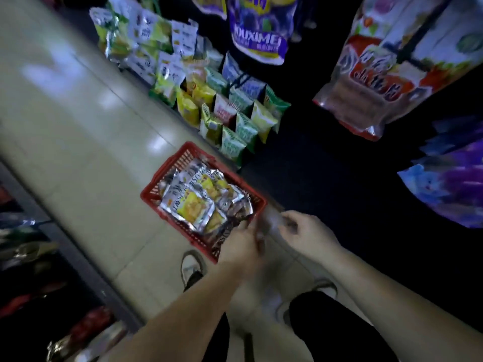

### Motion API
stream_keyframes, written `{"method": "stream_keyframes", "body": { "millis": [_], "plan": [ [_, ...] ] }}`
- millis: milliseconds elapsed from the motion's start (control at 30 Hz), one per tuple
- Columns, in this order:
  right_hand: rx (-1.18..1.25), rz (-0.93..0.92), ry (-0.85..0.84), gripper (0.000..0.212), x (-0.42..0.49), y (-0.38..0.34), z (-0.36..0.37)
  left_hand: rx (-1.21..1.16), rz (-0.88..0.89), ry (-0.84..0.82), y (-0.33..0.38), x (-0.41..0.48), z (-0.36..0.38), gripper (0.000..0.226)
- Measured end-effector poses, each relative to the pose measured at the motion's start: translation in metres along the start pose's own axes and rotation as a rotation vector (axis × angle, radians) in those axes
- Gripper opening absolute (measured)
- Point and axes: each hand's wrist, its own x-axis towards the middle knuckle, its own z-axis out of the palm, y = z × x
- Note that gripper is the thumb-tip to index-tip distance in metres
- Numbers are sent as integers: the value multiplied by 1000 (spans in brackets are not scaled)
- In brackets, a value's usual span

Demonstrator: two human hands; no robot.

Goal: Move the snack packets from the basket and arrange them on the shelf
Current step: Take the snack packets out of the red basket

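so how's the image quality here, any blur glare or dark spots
Head view: the left hand and right hand smear with motion blur by the red basket; bright glare patches sit on the floor tiles; the area right of the basket is nearly black; the wide lens curves straight edges.

Fingers of left hand (240, 246) and right hand (305, 233) are smeared by motion blur; any grasp cannot be told. Near corner of basket (166, 172) is hidden by left hand. Purple bag (258, 35) is cut off by top edge. Shelf (326, 158) interior is lost in darkness.
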Motion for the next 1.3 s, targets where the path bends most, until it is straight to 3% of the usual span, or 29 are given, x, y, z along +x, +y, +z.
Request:
{"method": "stream_keyframes", "body": {
  "millis": [233,433,600,767,967,1067,1133,1200,1300],
  "plan": [
    [-168,-33,-35,34,19,-15,22,-33,9,78,-30,1,17,56],
    [-189,-86,-4,43,108,17,85,-17,17,137,-85,78,54,54],
    [-107,-186,63,57,186,77,145,184,112,182,-123,141,93,76],
    [-79,-350,167,53,226,110,171,430,202,163,-149,179,108,54],
    [-110,-407,201,39,214,117,187,347,81,246,-154,152,116,71],
    [-190,-418,178,39,200,114,185,370,-78,180,-154,133,117,80],
    [-175,-412,175,39,198,107,182,312,-218,146,-162,127,112,71],
    [-149,-384,173,39,193,100,180,175,-316,99,-172,120,111,47],
    [-216,-364,128,43,177,95,185,14,-337,94,-183,104,121,14]
  ]
}}
